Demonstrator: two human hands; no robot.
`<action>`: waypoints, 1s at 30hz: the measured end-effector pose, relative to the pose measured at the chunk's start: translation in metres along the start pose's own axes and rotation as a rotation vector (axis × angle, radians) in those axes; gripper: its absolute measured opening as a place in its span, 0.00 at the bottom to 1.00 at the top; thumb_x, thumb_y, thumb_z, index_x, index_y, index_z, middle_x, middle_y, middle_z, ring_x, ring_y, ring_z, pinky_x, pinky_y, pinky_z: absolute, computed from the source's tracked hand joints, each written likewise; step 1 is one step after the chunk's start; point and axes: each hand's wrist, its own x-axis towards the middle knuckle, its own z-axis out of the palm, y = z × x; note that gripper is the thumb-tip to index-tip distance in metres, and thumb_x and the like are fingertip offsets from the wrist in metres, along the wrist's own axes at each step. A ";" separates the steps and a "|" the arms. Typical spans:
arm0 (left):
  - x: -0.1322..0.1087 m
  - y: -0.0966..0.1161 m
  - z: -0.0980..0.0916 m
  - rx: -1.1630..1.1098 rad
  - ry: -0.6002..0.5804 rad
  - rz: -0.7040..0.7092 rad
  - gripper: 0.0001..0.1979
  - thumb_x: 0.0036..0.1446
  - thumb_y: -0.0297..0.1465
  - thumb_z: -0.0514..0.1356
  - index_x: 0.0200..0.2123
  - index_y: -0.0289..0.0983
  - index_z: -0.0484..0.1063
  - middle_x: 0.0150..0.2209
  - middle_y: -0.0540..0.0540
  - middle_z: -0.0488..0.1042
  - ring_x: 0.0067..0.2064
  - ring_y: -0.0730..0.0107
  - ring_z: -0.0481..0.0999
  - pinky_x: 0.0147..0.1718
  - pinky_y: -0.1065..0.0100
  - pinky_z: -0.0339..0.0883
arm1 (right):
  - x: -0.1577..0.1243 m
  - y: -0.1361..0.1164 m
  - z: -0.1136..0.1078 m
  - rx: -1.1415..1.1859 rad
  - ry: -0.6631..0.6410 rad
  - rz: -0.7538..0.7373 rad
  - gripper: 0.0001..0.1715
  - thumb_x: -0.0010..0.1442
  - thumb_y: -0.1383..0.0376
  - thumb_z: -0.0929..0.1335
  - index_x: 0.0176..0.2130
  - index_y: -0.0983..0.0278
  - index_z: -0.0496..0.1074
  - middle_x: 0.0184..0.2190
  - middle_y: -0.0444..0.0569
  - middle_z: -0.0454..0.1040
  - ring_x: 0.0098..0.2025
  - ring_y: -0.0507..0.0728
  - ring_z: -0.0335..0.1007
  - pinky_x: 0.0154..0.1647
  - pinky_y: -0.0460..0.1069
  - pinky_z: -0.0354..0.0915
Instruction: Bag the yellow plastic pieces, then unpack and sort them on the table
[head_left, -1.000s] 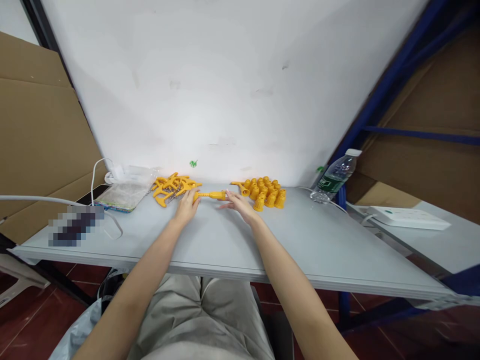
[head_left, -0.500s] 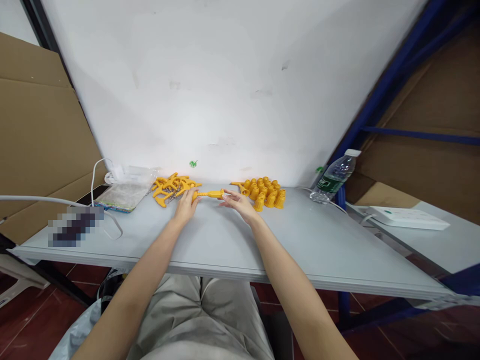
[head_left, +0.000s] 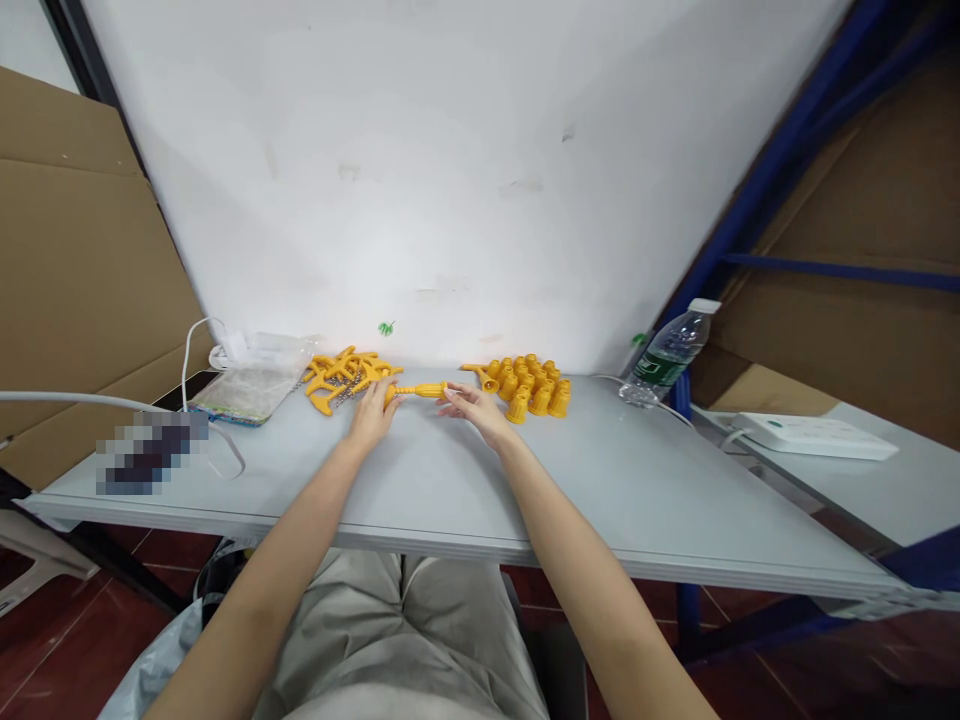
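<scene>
A yellow ribbed piece lies level between my hands, above the middle of the grey table. My left hand is closed around its left end. The fingers of my right hand pinch its wider right end. Just left of my left hand is a heap of yellow hooked parts with thin metal bits among them. To the right of my right hand stand several yellow cup-shaped parts in close rows. One more yellow part with a thin stem lies at their left side.
A clear water bottle leans at the table's back right, near a blue frame. Plastic bags, a white cable and a blurred dark object are at the left. Beyond the right edge rests a white power strip.
The ribbed piece looks slightly turned between my hands. Otherwise both hands keep nearly the same place.
</scene>
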 end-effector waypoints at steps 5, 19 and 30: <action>0.000 -0.001 0.001 -0.015 -0.007 0.002 0.16 0.63 0.38 0.55 0.52 0.39 0.68 0.48 0.41 0.72 0.40 0.65 0.76 0.40 0.63 0.72 | 0.002 0.003 0.001 0.008 0.007 0.004 0.26 0.57 0.51 0.71 0.48 0.66 0.73 0.39 0.54 0.80 0.33 0.54 0.77 0.43 0.50 0.71; 0.000 -0.002 0.002 0.008 -0.005 0.028 0.16 0.63 0.37 0.55 0.52 0.39 0.68 0.48 0.41 0.72 0.41 0.63 0.76 0.42 0.60 0.72 | 0.002 0.004 0.008 0.204 -0.038 0.098 0.20 0.60 0.52 0.69 0.43 0.64 0.72 0.43 0.56 0.78 0.34 0.55 0.77 0.44 0.53 0.73; -0.002 -0.002 0.004 -0.022 0.029 0.034 0.25 0.66 0.39 0.49 0.65 0.42 0.53 0.64 0.37 0.56 0.66 0.57 0.56 0.60 0.53 0.60 | 0.032 0.019 0.005 0.118 0.180 -0.032 0.20 0.56 0.52 0.70 0.44 0.60 0.67 0.40 0.53 0.76 0.40 0.59 0.77 0.46 0.56 0.71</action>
